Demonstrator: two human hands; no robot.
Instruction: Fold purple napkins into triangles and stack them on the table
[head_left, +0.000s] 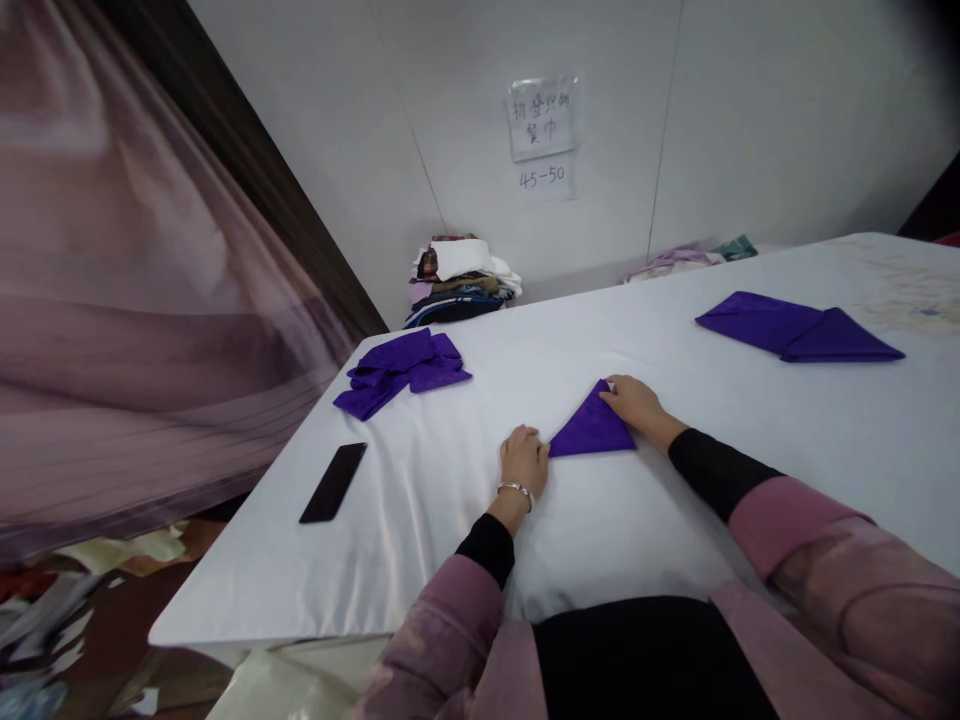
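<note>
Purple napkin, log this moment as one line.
left hand: on left corner | right hand: on top corner | purple napkin: folded triangle, flat on white table

Folded napkin at tabletop centre, between both hands; phone left; napkin pile behind-left.

The bench is covered in smooth, faintly glossy white cloth. The purple napkin is matt cloth; the phone is glossy.

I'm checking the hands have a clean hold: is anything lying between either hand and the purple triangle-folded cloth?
Nothing visible does. The left hand rests at the left corner of the purple triangle-folded cloth napkin and the right hand at its top corner. The black phone lies well off to the left.
</note>
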